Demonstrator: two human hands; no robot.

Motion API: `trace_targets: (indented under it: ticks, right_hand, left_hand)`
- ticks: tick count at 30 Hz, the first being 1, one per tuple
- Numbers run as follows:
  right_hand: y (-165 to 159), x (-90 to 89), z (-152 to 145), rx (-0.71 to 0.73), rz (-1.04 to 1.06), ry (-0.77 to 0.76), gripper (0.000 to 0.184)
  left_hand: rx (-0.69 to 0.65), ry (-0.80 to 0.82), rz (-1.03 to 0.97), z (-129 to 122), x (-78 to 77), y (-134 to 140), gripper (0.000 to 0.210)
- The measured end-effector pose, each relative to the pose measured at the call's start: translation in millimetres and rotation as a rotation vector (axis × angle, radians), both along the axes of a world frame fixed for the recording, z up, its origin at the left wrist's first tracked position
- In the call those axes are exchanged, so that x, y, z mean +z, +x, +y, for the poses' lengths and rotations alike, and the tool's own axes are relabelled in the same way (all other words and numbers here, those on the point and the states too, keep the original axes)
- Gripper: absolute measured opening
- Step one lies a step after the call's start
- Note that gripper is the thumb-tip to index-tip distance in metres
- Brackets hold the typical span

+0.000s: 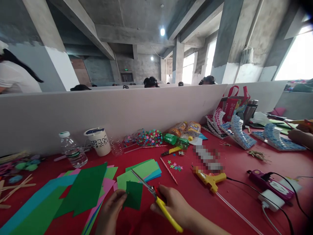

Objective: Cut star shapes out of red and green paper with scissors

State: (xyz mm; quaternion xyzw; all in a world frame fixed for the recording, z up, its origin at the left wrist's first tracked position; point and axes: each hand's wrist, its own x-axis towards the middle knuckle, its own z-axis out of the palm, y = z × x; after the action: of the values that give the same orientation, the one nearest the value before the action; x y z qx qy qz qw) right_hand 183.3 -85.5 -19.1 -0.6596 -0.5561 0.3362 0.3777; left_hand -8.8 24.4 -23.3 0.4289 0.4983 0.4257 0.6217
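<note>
My left hand [112, 207] pinches a small dark green paper piece [134, 195] by its left edge. In my right hand [174, 204] is a pair of scissors [165, 212] with yellow handles. Their blades point up and left, right beside the paper's upper right edge; I cannot tell whether they touch it. Beyond the hands lies a stack of light green and blue sheets [144, 171]. Left of my left hand spread more coloured sheets, with a large dark green sheet [85, 189] on top, its lower edge notched.
A yellow glue gun [210, 178] with its cord and a purple power strip [274, 186] lie at right. A utility knife [172, 150], a water bottle [73, 151] and a paper cup [99, 142] stand or lie toward the white partition [110, 107]. Another person's hand [302, 133] is at far right.
</note>
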Motion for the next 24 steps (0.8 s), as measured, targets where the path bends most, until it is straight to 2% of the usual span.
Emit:
trace_targets:
  ticks: [4,8,13,20,24]
  right_hand:
    - [3.2,0.8,0.1,0.031,-0.003,-0.034,0.036]
    - [4.1,6.7,-2.4,0.049,-0.016,-0.053,0.043]
    - [2.1,12.9,-10.2,0.136,-0.014,-0.087,0.045]
    - [1.3,21.5,-16.2,0.26,0.001,-0.216,0.049]
    - [1.1,26.7,-18.7,0.297,0.028,-0.324,0.05]
  left_hand:
    - [-0.016,0.001,-0.03,0.6,-3.0,-1.0,0.036]
    - [-0.014,0.034,-0.03,5.7,-12.2,-3.9,0.035]
    - [0.022,0.103,-0.01,6.3,-20.1,-5.5,0.031]
    - [0.009,0.158,-0.066,-4.0,-16.1,-4.9,0.025]
    - [0.056,0.191,-0.07,-9.3,-11.4,-2.3,0.022]
